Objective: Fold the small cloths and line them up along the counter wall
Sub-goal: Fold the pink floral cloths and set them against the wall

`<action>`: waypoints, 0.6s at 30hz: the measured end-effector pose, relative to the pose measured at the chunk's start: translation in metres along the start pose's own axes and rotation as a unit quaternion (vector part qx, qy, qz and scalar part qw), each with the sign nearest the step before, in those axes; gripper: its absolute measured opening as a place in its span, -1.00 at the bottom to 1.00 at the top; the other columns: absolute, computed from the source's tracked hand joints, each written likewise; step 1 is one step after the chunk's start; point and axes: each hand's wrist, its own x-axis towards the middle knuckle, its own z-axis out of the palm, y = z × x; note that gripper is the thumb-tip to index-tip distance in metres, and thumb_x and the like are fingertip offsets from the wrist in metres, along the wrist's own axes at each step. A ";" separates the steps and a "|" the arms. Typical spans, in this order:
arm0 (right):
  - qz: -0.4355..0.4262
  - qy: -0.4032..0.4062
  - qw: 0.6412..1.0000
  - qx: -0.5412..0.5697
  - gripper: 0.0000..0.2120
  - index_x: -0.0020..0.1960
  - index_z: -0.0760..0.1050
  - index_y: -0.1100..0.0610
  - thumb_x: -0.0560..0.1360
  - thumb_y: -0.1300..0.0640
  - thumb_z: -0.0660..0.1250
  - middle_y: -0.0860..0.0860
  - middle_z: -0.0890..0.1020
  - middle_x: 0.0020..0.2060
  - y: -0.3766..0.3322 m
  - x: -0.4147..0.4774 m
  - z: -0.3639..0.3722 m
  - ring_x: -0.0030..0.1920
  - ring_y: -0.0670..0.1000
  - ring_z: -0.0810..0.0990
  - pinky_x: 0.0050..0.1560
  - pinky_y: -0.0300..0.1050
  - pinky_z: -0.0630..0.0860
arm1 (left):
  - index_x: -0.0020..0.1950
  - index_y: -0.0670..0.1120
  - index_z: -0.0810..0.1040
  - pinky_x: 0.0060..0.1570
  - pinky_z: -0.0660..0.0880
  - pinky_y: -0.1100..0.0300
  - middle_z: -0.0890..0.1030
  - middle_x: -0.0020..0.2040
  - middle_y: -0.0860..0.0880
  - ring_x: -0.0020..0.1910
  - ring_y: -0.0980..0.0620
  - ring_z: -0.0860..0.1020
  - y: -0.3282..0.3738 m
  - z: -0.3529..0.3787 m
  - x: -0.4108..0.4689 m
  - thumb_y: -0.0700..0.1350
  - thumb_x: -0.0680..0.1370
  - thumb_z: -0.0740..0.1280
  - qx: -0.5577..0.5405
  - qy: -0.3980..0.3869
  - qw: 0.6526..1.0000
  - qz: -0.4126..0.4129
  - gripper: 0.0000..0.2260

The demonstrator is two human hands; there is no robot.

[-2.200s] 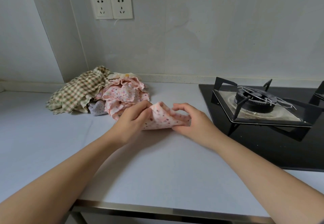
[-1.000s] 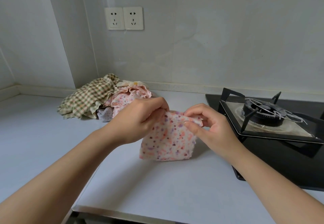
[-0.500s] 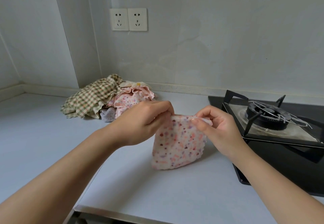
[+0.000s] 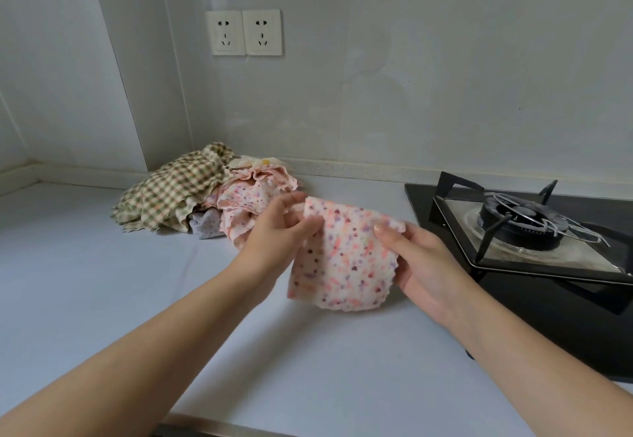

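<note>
A pair of white wall sockets (image 4: pixel 244 32) sits on the pale grey wall (image 4: pixel 445 60), which steps forward at a vertical corner left of them. Below the sockets a speckled upstand (image 4: pixel 359 170) backs the pale counter (image 4: pixel 85 282). Down and right of the sockets lies a black glass gas hob (image 4: pixel 582 327), its burner (image 4: pixel 517 222) under a black pan support (image 4: pixel 452 181). The light is soft and even.

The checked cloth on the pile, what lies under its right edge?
Under the checked cloth a grey cloth peeks out, beside a pink dotted cloth. How far either runs beneath it is covered.
</note>
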 end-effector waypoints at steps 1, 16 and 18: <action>-0.005 0.015 1.000 0.000 -0.81 -0.03 0.60 0.17 0.36 0.16 0.38 0.08 0.70 -0.09 0.003 0.001 0.001 -0.06 0.01 0.67 0.01 -0.08 0.56 | 0.10 -0.05 0.51 -0.04 0.51 0.03 0.55 -0.10 -0.16 -0.14 -0.03 0.53 -0.004 0.002 -0.001 -0.11 0.54 0.35 0.020 0.009 0.999 -0.032 -0.85; 0.080 0.049 0.996 0.011 -0.84 0.06 0.59 0.13 0.51 0.15 0.31 0.05 0.71 -0.05 0.018 0.007 -0.001 -0.03 0.00 0.68 -0.03 -0.08 0.60 | -0.21 -0.13 0.54 -0.29 0.40 0.27 0.56 -0.30 0.02 -0.30 0.09 0.48 -0.015 -0.003 0.007 0.00 0.51 0.38 0.059 0.006 0.994 -0.086 -0.79; 0.113 0.047 0.992 0.035 -0.83 0.07 0.59 0.18 0.53 0.20 0.29 0.09 0.70 -0.03 0.004 0.008 -0.001 -0.03 0.02 0.68 0.01 -0.07 0.61 | -0.15 -0.15 0.58 -0.18 0.46 0.18 0.61 -0.21 -0.08 -0.20 0.00 0.54 -0.003 0.000 0.011 -0.11 0.52 0.37 0.026 0.037 0.992 -0.116 -0.88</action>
